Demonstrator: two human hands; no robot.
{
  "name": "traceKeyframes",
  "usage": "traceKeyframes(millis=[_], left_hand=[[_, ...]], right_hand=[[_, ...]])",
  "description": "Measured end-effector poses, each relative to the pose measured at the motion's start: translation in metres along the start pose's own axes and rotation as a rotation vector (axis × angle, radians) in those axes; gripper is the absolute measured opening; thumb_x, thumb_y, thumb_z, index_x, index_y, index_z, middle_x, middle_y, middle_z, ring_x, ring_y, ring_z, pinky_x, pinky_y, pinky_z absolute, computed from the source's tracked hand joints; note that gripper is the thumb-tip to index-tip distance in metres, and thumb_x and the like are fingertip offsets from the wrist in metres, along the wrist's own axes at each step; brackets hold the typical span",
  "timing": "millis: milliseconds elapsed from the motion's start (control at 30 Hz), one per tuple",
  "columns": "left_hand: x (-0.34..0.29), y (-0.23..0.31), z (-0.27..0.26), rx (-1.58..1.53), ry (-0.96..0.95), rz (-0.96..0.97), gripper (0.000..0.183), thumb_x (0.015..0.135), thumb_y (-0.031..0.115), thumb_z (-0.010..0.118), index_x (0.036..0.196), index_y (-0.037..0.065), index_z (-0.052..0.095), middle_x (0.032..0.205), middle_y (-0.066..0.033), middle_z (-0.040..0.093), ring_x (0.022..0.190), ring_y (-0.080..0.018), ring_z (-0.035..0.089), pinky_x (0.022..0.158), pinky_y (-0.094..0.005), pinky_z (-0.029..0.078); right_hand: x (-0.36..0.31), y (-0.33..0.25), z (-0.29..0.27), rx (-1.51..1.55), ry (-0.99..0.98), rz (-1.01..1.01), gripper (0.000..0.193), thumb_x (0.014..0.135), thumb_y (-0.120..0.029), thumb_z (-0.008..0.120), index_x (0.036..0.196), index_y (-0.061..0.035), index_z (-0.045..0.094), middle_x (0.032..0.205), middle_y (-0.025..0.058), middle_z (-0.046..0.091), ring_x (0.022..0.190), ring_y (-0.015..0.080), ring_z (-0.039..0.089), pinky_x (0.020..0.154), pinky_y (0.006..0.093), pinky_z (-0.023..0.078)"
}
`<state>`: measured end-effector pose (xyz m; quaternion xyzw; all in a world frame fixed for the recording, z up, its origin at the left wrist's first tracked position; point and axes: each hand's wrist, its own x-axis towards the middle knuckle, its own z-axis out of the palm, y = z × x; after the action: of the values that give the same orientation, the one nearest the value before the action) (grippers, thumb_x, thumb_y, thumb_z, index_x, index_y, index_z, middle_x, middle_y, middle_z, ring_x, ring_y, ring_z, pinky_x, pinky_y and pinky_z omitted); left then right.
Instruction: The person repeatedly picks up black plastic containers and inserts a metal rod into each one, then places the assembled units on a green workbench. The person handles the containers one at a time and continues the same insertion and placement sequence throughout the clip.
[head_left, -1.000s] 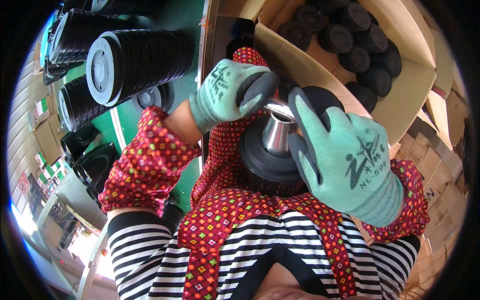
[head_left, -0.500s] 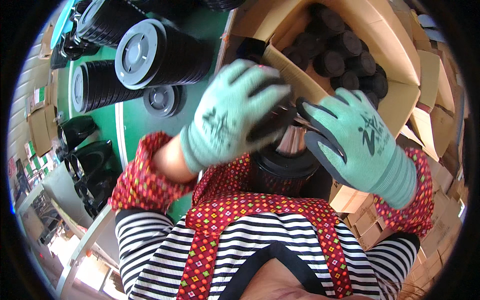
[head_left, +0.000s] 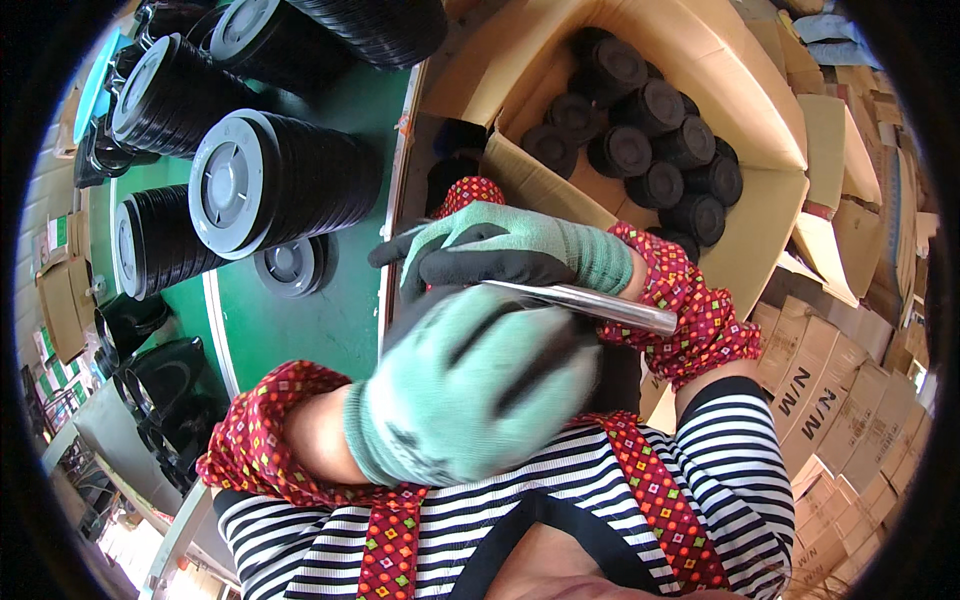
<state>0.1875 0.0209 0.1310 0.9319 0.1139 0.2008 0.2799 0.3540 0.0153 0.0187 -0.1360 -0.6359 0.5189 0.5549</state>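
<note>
My left hand (head_left: pixel 475 390), in a green glove with dark coating, is in front of my body, back toward me, fingers bent and smeared by motion. Just beyond it, my right hand (head_left: pixel 490 250) reaches across to the left, its dark-coated fingers bent. A shiny metal rod (head_left: pixel 625 308) comes out between the two gloves and slants right toward my right sleeve. My right hand appears closed around its far end, which the gloves hide. Under the hands, a dark object (head_left: pixel 617 380) is mostly covered.
Left, a green table (head_left: pixel 340 300) bears lying stacks of black round plastic pieces (head_left: pixel 290 185) and a round grey-black lid (head_left: pixel 290 265). Ahead, an open cardboard box (head_left: pixel 740 240) contains several black cylindrical pieces (head_left: pixel 650 105). Stacked cartons (head_left: pixel 820 400) stand at the right.
My right hand has swung left across my body, beyond the left. My left hand has come nearer me. The metal rod now lies sideways, and the black lidded container below is nearly covered.
</note>
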Motion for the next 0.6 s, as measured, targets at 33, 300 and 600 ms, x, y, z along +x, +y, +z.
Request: traceKeyframes(millis=[33,300,600], left_hand=[[0.015,0.006,0.009,0.0,-0.022,-0.01,0.045,0.074,0.021,0.07,0.116,0.004,0.073,0.118,-0.0157,0.065,0.109,-0.0329,0.063,0.092,-0.0415,0.055],[0.056,0.015,0.076,-0.211,-0.449,-0.097,0.032,0.097,0.037,0.062,0.105,0.006,0.064,0.091,-0.01,0.068,0.081,-0.0273,0.07,0.074,-0.0387,0.057],[0.036,-0.02,0.069,-0.692,-0.1,0.185,0.03,0.093,0.038,0.068,0.089,0.008,0.069,0.081,-0.0071,0.065,0.071,-0.026,0.065,0.064,-0.0395,0.052]], right_hand=[[-0.002,0.012,-0.001,0.068,-0.056,0.11,0.028,0.104,-0.017,0.061,0.121,0.004,0.063,0.117,0.0201,0.065,0.131,0.0388,0.06,0.118,0.0553,0.038],[-0.014,0.04,0.001,0.321,-0.169,0.275,0.044,0.102,-0.027,0.061,0.069,0.0016,0.06,0.083,0.0111,0.061,0.111,0.0302,0.058,0.118,0.0528,0.03],[-0.087,-0.034,-0.045,-0.493,-0.031,0.63,0.03,0.091,-0.01,0.075,0.119,-0.0001,0.07,0.122,0.0141,0.064,0.119,0.0384,0.059,0.106,0.0463,0.047]])
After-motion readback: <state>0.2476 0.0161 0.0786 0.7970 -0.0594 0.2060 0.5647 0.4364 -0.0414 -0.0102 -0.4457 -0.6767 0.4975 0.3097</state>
